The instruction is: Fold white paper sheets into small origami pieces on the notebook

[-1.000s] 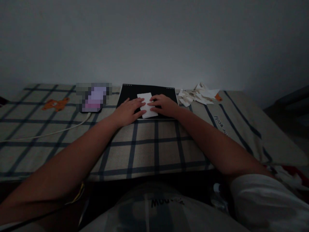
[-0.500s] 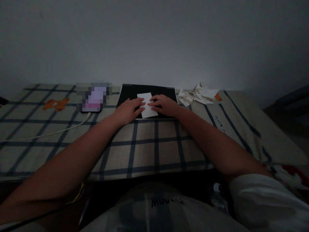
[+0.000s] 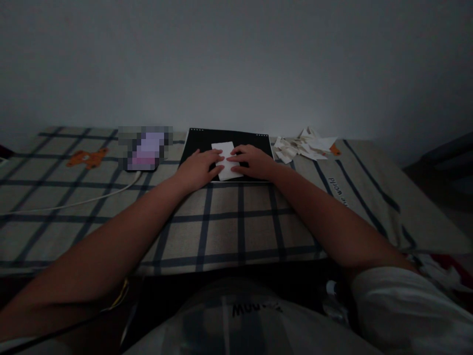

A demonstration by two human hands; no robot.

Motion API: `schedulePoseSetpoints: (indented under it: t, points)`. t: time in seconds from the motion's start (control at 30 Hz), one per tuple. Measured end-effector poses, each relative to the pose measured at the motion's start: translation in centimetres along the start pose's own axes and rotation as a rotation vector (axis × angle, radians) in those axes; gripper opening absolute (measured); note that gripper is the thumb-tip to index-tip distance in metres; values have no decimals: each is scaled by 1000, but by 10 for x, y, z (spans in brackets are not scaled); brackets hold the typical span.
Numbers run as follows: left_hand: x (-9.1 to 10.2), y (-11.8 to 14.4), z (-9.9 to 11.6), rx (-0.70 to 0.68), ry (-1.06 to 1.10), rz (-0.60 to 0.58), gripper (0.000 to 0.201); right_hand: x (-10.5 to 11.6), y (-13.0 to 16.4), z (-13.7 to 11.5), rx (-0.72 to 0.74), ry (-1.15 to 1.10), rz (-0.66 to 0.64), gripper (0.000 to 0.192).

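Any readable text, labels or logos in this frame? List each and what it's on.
"Plow wolf" or similar: dark lettering on the checked cloth, right of the right hand, at; too blurred to be sure.
"MOO..": upside-down dark print on the person's light shirt; the rest is unreadable.
Phone screen: blurred out, nothing legible.
White paper on the black pad: no text visible.

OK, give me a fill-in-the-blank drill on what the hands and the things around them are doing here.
1. Both the left hand and the right hand press on a white sheet of ____.
2. That sheet lies on a ____ board.
3. The pile of paper scraps lies to the ____ of the board.
4. The cloth under everything has a ____ pattern.

Missing words: paper; black; right; checked
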State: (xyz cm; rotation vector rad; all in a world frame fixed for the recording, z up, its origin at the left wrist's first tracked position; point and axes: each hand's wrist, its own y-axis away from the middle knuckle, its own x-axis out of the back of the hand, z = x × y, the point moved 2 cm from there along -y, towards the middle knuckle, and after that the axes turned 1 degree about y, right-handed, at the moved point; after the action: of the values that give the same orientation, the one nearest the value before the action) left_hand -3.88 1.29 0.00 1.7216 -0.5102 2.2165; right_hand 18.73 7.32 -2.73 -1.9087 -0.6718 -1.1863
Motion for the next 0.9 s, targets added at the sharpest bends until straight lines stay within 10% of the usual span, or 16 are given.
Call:
schedulePoseSetpoints:
  t: [0.7, 0.9]
  points:
    - [-5, 4, -13, -48, -68, -143, 86, -3, -1, 8, 41, -22, 2, 39]
    - [-3, -1, -15, 3, 41, -116, 62, -4, -1, 9, 36, -31, 12, 39]
